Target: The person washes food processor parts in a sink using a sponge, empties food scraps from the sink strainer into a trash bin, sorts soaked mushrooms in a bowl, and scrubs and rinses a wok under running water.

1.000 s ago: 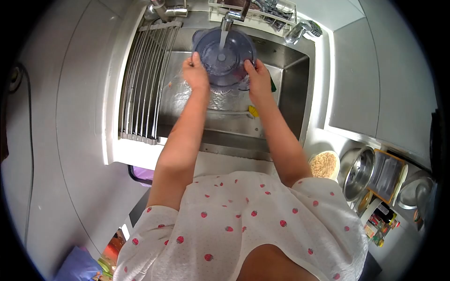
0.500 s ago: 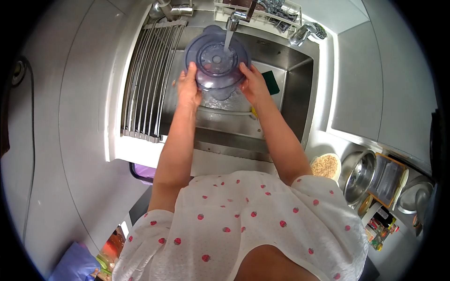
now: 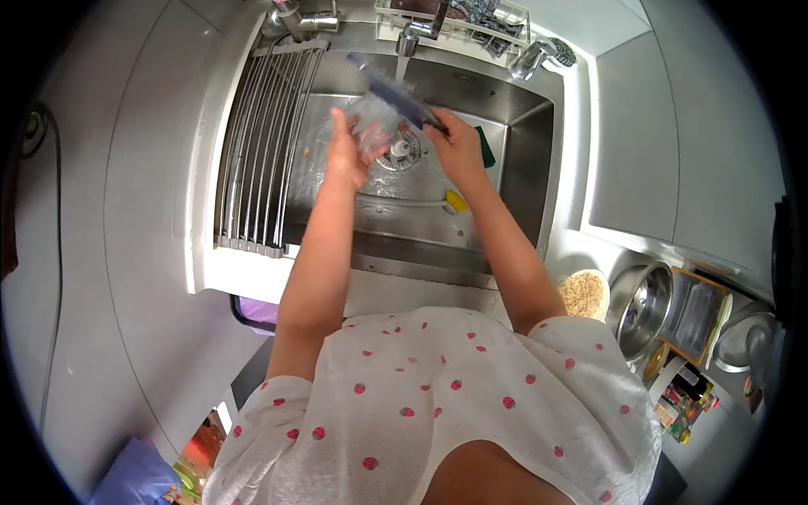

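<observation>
A translucent bluish-grey round lid [image 3: 394,94] is turned nearly edge-on under the running faucet [image 3: 410,40], blurred by motion. My right hand [image 3: 459,147] grips its lower right edge. Water splashes off it towards my left hand [image 3: 347,156], which is open with the thumb raised and fingers spread, apparently not gripping the lid. Below them in the steel sink [image 3: 404,231] is the drain strainer [image 3: 400,153] with a white knob. A long-handled brush [image 3: 455,200] with a yellow head lies across the sink floor. A dark green scouring pad [image 3: 486,150] rests beyond my right hand.
A roll-up drying rack [image 3: 268,147] covers the sink's left side. Behind the faucet stands a white caddy [image 3: 459,35]. To the right are a bowl of grains [image 3: 584,295], a steel bowl [image 3: 641,307] and a clear container [image 3: 695,316].
The lid has gone from facing up in both hands to tilted on edge in my right hand. My left hand has come off it, and the strainer and brush head are uncovered.
</observation>
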`<state>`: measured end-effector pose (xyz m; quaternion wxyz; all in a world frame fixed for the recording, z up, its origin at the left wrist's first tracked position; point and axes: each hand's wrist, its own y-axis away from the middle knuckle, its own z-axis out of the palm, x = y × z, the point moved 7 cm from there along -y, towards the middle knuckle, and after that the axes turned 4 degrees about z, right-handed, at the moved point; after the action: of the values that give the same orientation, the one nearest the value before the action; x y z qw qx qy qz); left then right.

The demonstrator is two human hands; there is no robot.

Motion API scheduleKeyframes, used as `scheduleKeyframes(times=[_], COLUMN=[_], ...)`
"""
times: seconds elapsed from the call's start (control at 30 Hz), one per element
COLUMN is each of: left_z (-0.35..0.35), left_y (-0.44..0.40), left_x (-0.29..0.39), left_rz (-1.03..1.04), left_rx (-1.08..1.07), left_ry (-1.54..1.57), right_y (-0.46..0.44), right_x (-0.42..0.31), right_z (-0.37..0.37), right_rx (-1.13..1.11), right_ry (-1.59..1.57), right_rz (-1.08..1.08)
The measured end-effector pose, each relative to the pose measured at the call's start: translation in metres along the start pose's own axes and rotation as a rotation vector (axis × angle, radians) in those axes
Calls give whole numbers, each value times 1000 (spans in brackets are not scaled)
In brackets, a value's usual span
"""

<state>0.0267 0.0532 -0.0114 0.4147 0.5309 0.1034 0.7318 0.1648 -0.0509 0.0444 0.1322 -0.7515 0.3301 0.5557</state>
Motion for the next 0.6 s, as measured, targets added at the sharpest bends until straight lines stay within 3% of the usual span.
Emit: scheduleKeyframes(times=[0.03,0.07,0.13,0.2,0.3,0.37,0.4,0.47,0.5,0.57,0.6], left_z=[14,13,20,9,-8,-14,-14,-11,-9,-7,-6], left_y=[13,15,20,10,-2,-10,-11,-14,-16,-20,-21], left_x=[12,16,28,20,8,3,0,-5,-7,-13,-15], left_rz=[-7,-6,100,107,73,98,98,103,101,95,94], left_rx=[-160,-157,-302,-234,-143,-85,-85,-55,-60,-56,-56], left_ry=[226,224,270,277,357,302,306,377,375,473,471], right_y=[6,18,24,31,30,25,21,3,5,13,12], right_x=[-17,-33,-36,-38,-27,-7,2,68,58,37,37], right_z=[1,7,12,18,11,-19,-18,-11,-15,7,9], right_rx=[25,53,49,33,163,442,440,274,280,-40,-39], right_ry=[200,400,489,578,646,303,307,-343,-343,-780,-782], right_rz=[-312,-626,-656,-691,-589,-349,-351,274,273,480,482])
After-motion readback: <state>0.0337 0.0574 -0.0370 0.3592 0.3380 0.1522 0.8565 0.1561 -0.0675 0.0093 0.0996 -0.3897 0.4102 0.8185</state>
